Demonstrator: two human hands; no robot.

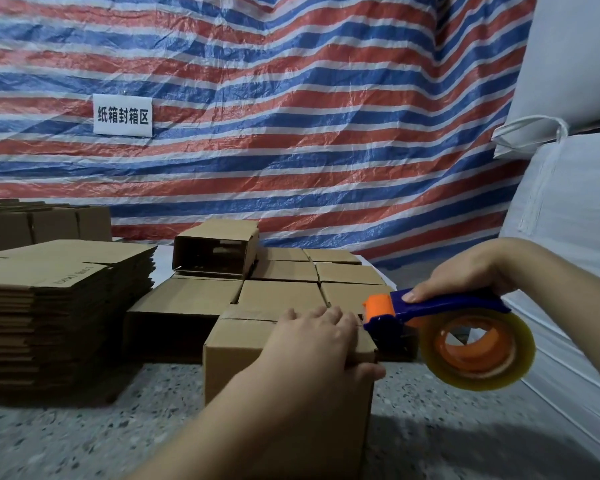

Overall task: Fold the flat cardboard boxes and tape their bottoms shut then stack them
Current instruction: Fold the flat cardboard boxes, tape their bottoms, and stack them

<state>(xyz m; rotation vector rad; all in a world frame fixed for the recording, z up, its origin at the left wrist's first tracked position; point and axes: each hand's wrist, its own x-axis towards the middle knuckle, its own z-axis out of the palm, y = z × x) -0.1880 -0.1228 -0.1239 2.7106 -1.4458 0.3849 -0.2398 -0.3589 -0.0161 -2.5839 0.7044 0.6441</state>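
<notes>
A folded cardboard box (243, 355) stands on the speckled floor in front of me. My left hand (312, 344) lies flat on its top, pressing the flaps down, thumb over the right edge. My right hand (465, 275) grips a blue and orange tape dispenser (430, 306) with a roll of clear tape (478, 351), its orange head at the box's right top edge. A tall stack of flat cardboard boxes (66, 306) sits to the left. Several made-up boxes (284, 271) stand in rows behind, one open box (215, 247) lying on its side on top.
A red, white and blue striped tarp (291, 116) hangs behind, with a white paper sign (122, 115). Large white sacks (575, 168) fill the right side. More folded boxes (45, 223) stand at the far left. Speckled floor (84, 438) lies in front.
</notes>
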